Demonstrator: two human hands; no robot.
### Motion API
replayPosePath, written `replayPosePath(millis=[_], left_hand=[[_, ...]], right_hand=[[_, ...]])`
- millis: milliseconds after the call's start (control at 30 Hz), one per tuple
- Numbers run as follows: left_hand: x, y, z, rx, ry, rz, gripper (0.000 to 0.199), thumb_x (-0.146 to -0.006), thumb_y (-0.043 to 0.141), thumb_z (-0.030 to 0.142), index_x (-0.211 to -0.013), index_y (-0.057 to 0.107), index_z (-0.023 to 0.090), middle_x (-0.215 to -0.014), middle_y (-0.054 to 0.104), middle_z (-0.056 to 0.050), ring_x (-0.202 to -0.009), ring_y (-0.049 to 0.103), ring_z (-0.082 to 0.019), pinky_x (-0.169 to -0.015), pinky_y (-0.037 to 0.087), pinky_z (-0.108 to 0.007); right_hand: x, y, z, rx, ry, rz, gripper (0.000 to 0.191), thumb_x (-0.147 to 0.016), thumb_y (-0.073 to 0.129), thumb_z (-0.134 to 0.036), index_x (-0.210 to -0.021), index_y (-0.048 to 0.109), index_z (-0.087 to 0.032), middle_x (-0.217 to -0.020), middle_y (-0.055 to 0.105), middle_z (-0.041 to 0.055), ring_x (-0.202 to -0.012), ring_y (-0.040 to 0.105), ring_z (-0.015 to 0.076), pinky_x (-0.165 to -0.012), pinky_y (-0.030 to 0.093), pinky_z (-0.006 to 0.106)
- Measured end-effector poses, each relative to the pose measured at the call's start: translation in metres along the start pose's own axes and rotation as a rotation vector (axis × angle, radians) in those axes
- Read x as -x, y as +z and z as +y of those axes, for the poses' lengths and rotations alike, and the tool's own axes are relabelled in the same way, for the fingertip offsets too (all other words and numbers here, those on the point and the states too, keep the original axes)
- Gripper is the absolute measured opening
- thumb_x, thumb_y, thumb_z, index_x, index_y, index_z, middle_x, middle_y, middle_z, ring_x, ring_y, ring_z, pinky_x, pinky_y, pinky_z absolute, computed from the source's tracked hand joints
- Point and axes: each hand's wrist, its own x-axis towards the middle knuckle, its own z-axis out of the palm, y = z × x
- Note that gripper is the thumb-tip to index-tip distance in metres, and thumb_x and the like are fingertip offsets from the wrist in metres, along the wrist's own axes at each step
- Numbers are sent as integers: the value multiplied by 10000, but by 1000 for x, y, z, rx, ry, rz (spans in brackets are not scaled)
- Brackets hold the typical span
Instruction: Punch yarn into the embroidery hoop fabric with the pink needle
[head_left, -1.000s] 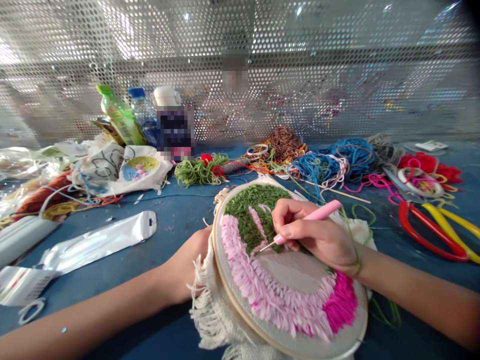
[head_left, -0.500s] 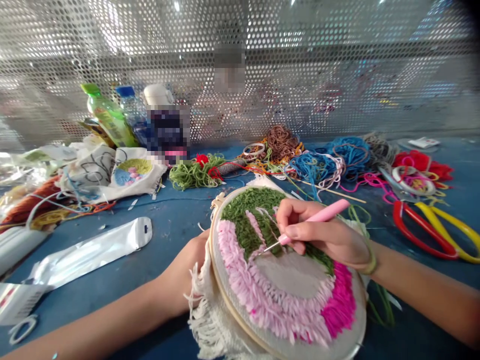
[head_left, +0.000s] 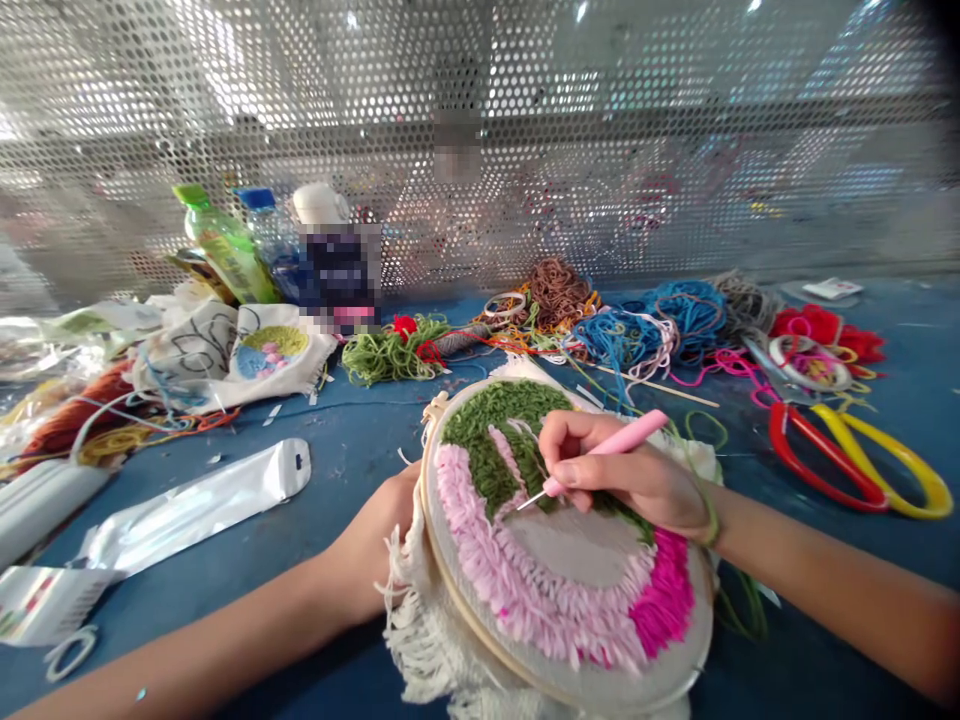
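Note:
My right hand [head_left: 626, 470] is closed around the pink handle of a punch needle [head_left: 607, 453], held like a pen. Its metal tip rests at or just above the fabric, by the lower end of a light pink line of stitches. The round wooden embroidery hoop [head_left: 429, 520] is tilted towards me, its cloth [head_left: 581, 545] covered with green, light pink and magenta yarn loops around a bare grey-beige patch. My left hand [head_left: 386, 535] grips the hoop at its left edge; those fingers are hidden behind the frame and fringed cloth. Green yarn [head_left: 709, 510] loops by my right wrist.
Red-and-yellow-handled scissors [head_left: 829, 480] lie at right. Yarn heaps in blue [head_left: 686, 310], brown [head_left: 559, 290] and green [head_left: 390, 350] line the back, before a perforated metal screen [head_left: 600, 190]. Bottles [head_left: 232, 255] stand back left. A clear-and-white packet [head_left: 202, 510] lies left.
The view has shifted slightly, carrying the scissors and yarn a little left in the picture. My right hand has moved slightly left with the punch needle, its tip still near the pink line.

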Motion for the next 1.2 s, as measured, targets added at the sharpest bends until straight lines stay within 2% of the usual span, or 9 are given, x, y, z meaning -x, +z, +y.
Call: replayPosePath(millis=[200,400,600,733,833,933,1067,1133,1200], left_hand=[[2,1,-4,-42,2,-23,164,-722,648,312,-752,715,166,-838,732,-69,-915,637,-274,-952,476,-410],[8,2,-13,11,-97,95,146,-700,640,208,-818,706,152,-865,720,-42,-825,634,-223,-806,540,-336],[7,5,-14,-35,-170,73,81,-714,662,201,-772,682,148,-756,675,-19,-716,585,-180,-721,552,-307],[8,5,-19,-7,-197,92,89,-718,638,173,-794,681,153,-848,698,-23,-783,619,-189,-754,552,-297],[9,2,-20,-54,-169,94,88,-693,625,165,-767,671,153,-873,710,-28,-771,626,-186,-744,551,-286],[8,-2,-18,-83,-126,86,118,-687,620,232,-772,661,161,-819,706,-18,-755,622,-188,-759,545,-292],[7,-6,-19,-131,-97,76,111,-684,603,265,-727,633,167,-742,669,-4,-694,575,-172,-699,524,-278],[7,-7,-21,-154,-84,62,82,-680,600,248,-678,608,166,-703,637,1,-657,533,-156,-650,505,-263],[7,-7,-21,-168,-70,56,84,-664,613,246,-652,591,166,-692,618,3,-647,504,-149,-624,493,-256]], right_hand=[[1,2,-2,52,25,24,161,-808,644,-286,-765,552,-160,-646,561,-29,-539,512,77,-495,340,200],[0,7,2,102,19,34,185,-834,620,-325,-786,529,-171,-636,540,-34,-496,432,70,-439,271,195],[0,21,1,553,-50,-74,140,-880,605,-318,-861,557,-189,-730,546,-25,-638,469,108,-569,359,230],[1,32,-4,852,-116,-72,106,-903,583,-311,-919,566,-207,-765,601,-16,-699,513,135,-675,375,276],[1,35,-9,889,-91,-65,103,-904,582,-313,-932,560,-216,-788,622,-11,-715,538,145,-684,381,278],[5,26,-15,764,24,-147,159,-904,590,-356,-1014,563,-244,-853,642,-17,-719,568,143,-615,394,244],[13,4,-19,780,11,-263,284,-892,603,-356,-1155,566,-254,-867,636,-9,-684,537,139,-566,382,235],[14,-9,-18,881,35,-237,271,-880,607,-341,-1131,583,-243,-772,605,-18,-597,476,128,-516,328,243],[12,-21,-17,997,78,-128,163,-888,579,-317,-1013,608,-217,-675,561,-24,-548,436,123,-508,289,255]])
